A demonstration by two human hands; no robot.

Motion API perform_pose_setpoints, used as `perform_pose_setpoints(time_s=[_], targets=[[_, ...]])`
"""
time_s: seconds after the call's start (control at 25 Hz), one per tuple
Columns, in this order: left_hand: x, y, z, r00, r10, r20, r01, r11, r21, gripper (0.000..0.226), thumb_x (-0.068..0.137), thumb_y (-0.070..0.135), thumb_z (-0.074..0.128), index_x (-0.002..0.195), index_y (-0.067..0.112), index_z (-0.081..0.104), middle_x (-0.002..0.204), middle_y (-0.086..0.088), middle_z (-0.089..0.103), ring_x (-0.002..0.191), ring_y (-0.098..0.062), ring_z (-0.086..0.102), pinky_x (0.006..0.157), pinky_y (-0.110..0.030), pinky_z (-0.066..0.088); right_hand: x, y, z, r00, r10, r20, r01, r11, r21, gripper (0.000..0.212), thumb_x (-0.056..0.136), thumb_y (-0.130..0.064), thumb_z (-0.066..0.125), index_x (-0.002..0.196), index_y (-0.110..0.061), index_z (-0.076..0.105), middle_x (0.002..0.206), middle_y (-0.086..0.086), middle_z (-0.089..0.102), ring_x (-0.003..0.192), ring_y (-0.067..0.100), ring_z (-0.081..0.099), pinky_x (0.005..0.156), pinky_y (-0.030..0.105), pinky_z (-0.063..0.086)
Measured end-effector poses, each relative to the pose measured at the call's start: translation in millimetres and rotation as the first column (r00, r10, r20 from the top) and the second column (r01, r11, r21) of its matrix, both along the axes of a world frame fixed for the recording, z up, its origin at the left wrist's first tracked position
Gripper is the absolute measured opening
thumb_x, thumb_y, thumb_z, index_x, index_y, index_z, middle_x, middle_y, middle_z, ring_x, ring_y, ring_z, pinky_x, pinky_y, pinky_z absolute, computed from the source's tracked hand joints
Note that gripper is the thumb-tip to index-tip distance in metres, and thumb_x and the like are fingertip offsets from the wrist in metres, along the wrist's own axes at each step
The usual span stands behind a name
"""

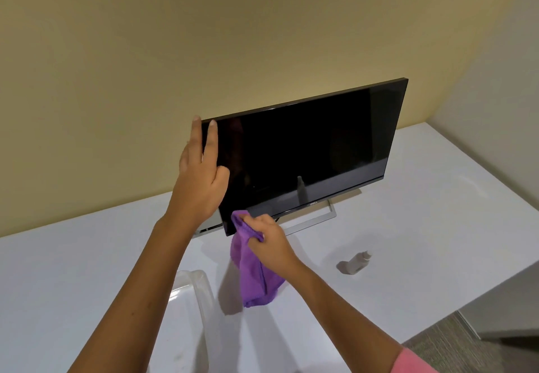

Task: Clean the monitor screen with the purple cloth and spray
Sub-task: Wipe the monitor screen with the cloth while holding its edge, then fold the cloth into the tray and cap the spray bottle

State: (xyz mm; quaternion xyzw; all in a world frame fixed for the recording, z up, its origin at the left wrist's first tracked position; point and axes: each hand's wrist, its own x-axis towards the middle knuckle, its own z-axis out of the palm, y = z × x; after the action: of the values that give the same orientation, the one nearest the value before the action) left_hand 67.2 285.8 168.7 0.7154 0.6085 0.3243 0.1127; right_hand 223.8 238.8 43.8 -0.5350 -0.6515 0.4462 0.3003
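A black monitor [306, 151] stands on a white desk [87, 270], screen dark, on a thin metal frame stand [320, 218]. My left hand [201, 180] grips the monitor's left edge, fingers wrapped over the upper left corner. My right hand [268, 241] holds the purple cloth [253, 270] bunched against the screen's lower left corner; most of the cloth hangs down below the hand. A small white spray bottle [357, 263] lies on its side on the desk to the right of my right hand, apart from it.
A clear plastic container [192, 294] sits on the desk under my arms. The beige wall stands close behind the monitor. The desk's right edge drops to a carpeted floor [466, 352].
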Motion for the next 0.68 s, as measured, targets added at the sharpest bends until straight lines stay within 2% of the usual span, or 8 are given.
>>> perform_pose_setpoints(time_s=[0.12,0.2,0.32,0.4,0.48,0.56,0.6,0.68], targets=[[2,-25,-19,0.988,0.111,0.109,-0.114,0.993,0.025,0.069,0.095,0.014,0.042,0.151,0.027,0.003,0.16,0.0,-0.009,0.145,-0.024,0.003,0.111,-0.032,0.011,27,0,33,0.963,-0.025,-0.269,-0.008,0.992,-0.124,0.064,0.091,0.003,0.053,0.143,-0.032,0.041,0.118,-0.015,0.058,0.104,0.007,0.062,0.08,0.02,0.055],[8,-41,-34,0.943,0.196,0.269,-0.196,0.98,-0.025,0.066,0.097,0.017,0.043,0.151,0.026,0.006,0.159,0.0,-0.003,0.145,-0.019,0.006,0.109,-0.028,0.012,44,0,53,0.922,-0.05,-0.383,-0.022,0.983,-0.18,0.066,0.089,0.005,0.057,0.143,-0.03,0.041,0.115,-0.023,0.062,0.105,-0.001,0.062,0.081,0.019,0.054],[22,-57,-57,0.778,0.367,0.51,-0.257,0.927,-0.275,0.06,0.099,0.024,0.041,0.15,0.024,0.011,0.158,-0.001,0.008,0.143,-0.02,0.016,0.112,-0.032,0.018,66,2,81,0.849,-0.049,-0.527,-0.097,0.964,-0.246,0.063,0.088,0.01,0.055,0.139,-0.026,0.047,0.116,-0.007,0.067,0.107,0.015,0.064,0.086,0.031,0.055],[35,-69,-74,0.591,0.491,0.64,-0.166,0.851,-0.499,0.056,0.099,0.037,0.038,0.149,0.026,0.017,0.157,-0.002,0.017,0.141,-0.024,0.024,0.113,-0.043,0.025,78,4,98,0.776,-0.038,-0.63,-0.176,0.946,-0.274,0.057,0.088,0.013,0.052,0.135,-0.019,0.051,0.114,0.003,0.068,0.101,0.022,0.066,0.081,0.031,0.054],[48,-81,-86,0.304,0.571,0.762,0.037,0.792,-0.609,0.055,0.095,0.051,0.036,0.142,0.023,0.037,0.148,-0.006,0.04,0.131,-0.027,0.043,0.104,-0.046,0.04,89,7,112,0.716,-0.044,-0.697,-0.224,0.931,-0.289,0.051,0.086,0.012,0.052,0.132,-0.01,0.052,0.112,0.011,0.065,0.097,0.024,0.064,0.077,0.03,0.054],[57,-93,-96,0.005,0.586,0.811,0.293,0.774,-0.561,0.064,0.088,0.06,0.042,0.132,0.015,0.052,0.134,-0.011,0.057,0.119,-0.03,0.055,0.094,-0.047,0.048,98,9,119,0.684,-0.059,-0.727,-0.248,0.919,-0.307,0.048,0.086,0.01,0.052,0.132,-0.007,0.051,0.11,0.013,0.063,0.093,0.023,0.064,0.073,0.03,0.054],[60,-98,-101,-0.115,0.583,0.804,0.396,0.769,-0.501,0.07,0.083,0.064,0.046,0.132,0.015,0.053,0.133,-0.012,0.058,0.12,-0.032,0.055,0.097,-0.049,0.046,101,10,121,0.661,-0.073,-0.746,-0.258,0.912,-0.318,0.047,0.087,0.01,0.05,0.131,-0.006,0.05,0.106,0.012,0.063,0.09,0.022,0.064,0.071,0.03,0.054],[66,-107,-103,-0.256,0.568,0.782,0.534,0.758,-0.375,0.081,0.075,0.07,0.053,0.133,0.014,0.054,0.135,-0.013,0.056,0.126,-0.034,0.049,0.106,-0.052,0.036,109,12,123,0.61,-0.113,-0.784,-0.274,0.899,-0.342,0.043,0.088,0.007,0.049,0.129,-0.004,0.052,0.1,0.01,0.063,0.083,0.018,0.063,0.068,0.027,0.053]])
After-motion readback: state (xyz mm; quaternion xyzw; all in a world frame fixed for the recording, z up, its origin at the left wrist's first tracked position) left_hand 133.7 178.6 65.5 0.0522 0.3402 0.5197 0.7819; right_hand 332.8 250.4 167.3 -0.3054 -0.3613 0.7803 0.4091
